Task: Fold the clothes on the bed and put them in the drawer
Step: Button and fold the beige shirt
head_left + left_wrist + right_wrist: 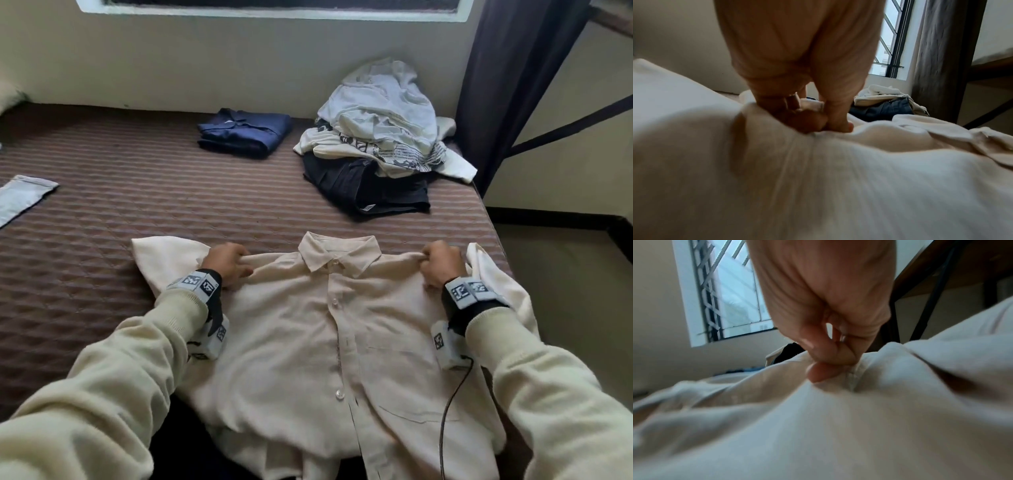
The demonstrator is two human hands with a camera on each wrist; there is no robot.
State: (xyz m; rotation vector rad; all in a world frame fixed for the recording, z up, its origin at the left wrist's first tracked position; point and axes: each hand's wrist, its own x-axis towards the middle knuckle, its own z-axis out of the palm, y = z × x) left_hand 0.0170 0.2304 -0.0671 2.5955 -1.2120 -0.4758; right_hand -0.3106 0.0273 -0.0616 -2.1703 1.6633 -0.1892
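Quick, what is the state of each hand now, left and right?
Left hand: closed, gripping the cream shirt at its shoulder.
Right hand: closed, pinching the same shirt at the other shoulder.

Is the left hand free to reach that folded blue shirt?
Probably not yet: the left hand grips the cream shirt at the shoulder. The blue shirt lies unobstructed farther up the bed.

Matt cream woven cloth shirt (308,342), glossy plastic buttons (339,395), quilted striped bedspread (102,205), knit sleeves (120,377)
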